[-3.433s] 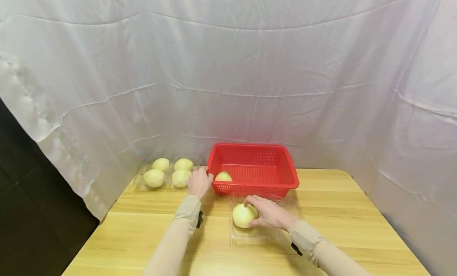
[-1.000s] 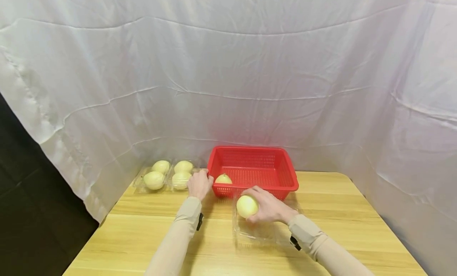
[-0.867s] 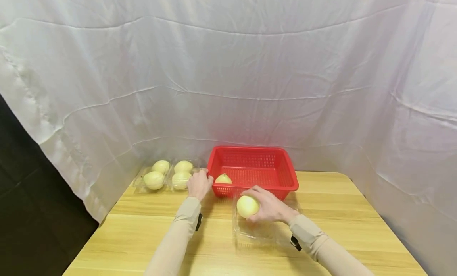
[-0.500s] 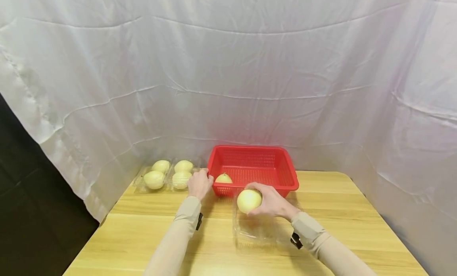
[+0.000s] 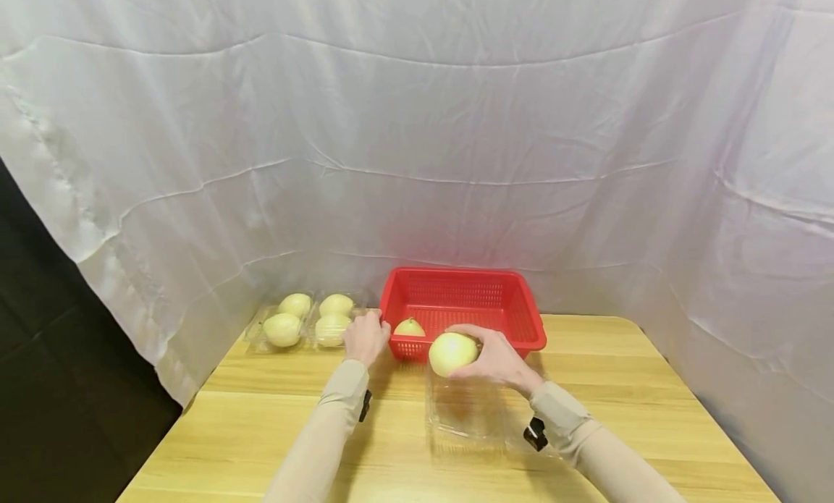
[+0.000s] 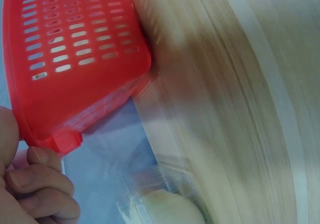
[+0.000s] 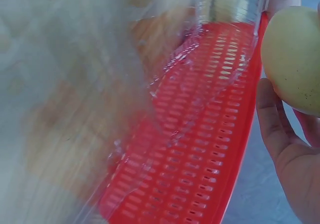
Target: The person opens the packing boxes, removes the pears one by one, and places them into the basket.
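Observation:
A yellow-green pear (image 5: pixel 449 354) is gripped between the thumb and fingers of my right hand (image 5: pixel 500 360), raised above a clear plastic box (image 5: pixel 465 420) and close to the front rim of a red basket (image 5: pixel 456 271). My left hand (image 5: pixel 366 338) holds the basket's left front corner; in the left wrist view the thumb and curled fingers (image 6: pixel 42 181) pinch the rim. Inside the basket, at its front left, sits another pear (image 5: pixel 409 328), partly hidden by the wall. The right wrist view shows the held pear (image 7: pixel 295 59) beside the perforated red wall.
Two clear boxes with pears (image 5: pixel 283 330) (image 5: pixel 332 330) stand left of the basket, the nearer one beside my left hand. The wooden table (image 5: pixel 612 387) has a rounded far right corner. Grey-white cloth (image 5: pixel 456 163) hangs behind and at both sides.
My right hand has taken hold of the pear in the clear box and lifted it up toward the basket's front rim. The left hand has stayed at the basket corner.

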`<state>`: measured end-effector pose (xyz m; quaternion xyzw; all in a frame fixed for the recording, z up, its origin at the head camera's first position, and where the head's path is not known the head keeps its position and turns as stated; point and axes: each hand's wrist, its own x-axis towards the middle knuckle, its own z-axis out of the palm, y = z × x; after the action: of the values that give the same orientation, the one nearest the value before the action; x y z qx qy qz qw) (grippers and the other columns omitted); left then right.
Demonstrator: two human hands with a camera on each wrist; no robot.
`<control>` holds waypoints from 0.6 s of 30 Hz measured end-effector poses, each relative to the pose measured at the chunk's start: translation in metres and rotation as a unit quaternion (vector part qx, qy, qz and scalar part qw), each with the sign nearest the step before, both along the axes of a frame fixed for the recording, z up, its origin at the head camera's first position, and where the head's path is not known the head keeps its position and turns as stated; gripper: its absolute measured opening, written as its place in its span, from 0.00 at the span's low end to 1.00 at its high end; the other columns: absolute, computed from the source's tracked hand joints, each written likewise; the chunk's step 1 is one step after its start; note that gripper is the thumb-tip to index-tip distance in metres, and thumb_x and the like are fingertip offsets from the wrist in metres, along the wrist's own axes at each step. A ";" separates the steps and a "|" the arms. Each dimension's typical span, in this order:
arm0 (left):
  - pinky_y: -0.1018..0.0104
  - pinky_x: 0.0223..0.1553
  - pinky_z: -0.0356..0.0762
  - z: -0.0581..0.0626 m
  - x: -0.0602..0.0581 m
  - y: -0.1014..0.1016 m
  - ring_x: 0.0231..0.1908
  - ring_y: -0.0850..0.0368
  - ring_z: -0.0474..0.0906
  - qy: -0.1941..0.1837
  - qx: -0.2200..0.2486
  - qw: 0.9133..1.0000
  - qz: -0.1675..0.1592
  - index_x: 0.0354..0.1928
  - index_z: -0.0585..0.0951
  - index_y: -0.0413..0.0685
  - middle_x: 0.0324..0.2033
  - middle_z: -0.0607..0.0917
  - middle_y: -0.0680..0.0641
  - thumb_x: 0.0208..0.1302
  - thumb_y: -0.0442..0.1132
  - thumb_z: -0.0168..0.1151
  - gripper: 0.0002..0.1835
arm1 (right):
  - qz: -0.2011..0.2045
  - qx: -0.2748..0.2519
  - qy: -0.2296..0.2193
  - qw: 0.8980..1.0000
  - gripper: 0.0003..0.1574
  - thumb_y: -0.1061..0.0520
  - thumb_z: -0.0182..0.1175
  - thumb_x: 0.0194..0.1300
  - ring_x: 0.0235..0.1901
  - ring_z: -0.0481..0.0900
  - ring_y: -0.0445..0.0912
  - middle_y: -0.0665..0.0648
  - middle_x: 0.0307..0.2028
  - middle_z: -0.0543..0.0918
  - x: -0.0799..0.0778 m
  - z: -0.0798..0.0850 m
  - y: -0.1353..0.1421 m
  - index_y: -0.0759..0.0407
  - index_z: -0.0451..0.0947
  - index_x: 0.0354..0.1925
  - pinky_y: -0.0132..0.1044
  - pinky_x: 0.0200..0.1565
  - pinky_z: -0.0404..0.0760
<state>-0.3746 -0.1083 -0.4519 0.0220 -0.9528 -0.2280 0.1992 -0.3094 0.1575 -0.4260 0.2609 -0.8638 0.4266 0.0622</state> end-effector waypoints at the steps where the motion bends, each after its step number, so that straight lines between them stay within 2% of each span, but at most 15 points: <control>1: 0.44 0.26 0.76 0.000 0.000 0.000 0.29 0.35 0.82 0.000 0.000 1.000 0.000 0.27 0.78 0.52 0.28 0.85 0.40 0.60 0.42 0.56 0.06 | 0.002 -0.011 -0.005 1.000 0.45 0.46 0.82 0.36 0.45 0.81 0.44 0.46 0.48 0.84 -0.001 0.001 -0.001 0.41 0.77 0.56 0.43 0.47 0.78; 4: 0.44 0.25 0.76 0.000 0.000 0.001 0.29 0.35 0.82 0.000 -0.001 1.000 0.001 0.26 0.77 0.52 0.27 0.85 0.40 0.60 0.42 0.56 0.07 | 0.000 -0.029 -0.013 0.999 0.46 0.48 0.83 0.36 0.45 0.81 0.45 0.48 0.49 0.84 -0.005 0.002 -0.004 0.43 0.74 0.55 0.43 0.46 0.80; 10: 0.45 0.24 0.75 0.000 0.001 0.001 0.28 0.35 0.82 0.003 0.002 1.000 0.002 0.26 0.77 0.51 0.27 0.85 0.40 0.60 0.41 0.56 0.06 | -0.033 -0.038 -0.005 0.999 0.40 0.45 0.82 0.37 0.43 0.80 0.45 0.46 0.46 0.82 -0.015 0.006 -0.012 0.38 0.74 0.49 0.41 0.45 0.79; 18: 0.45 0.25 0.75 0.001 0.003 0.002 0.29 0.35 0.82 0.005 0.003 1.000 0.003 0.27 0.78 0.51 0.27 0.85 0.40 0.60 0.41 0.56 0.06 | -0.062 -0.100 -0.029 0.993 0.40 0.46 0.82 0.38 0.43 0.80 0.48 0.46 0.49 0.82 -0.029 0.010 -0.019 0.39 0.76 0.52 0.42 0.45 0.80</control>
<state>-0.3721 -0.1066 -0.4505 0.0243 -0.9510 -0.2301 0.2050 -0.3381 0.1385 -0.4159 0.1864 -0.8328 0.5136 0.0892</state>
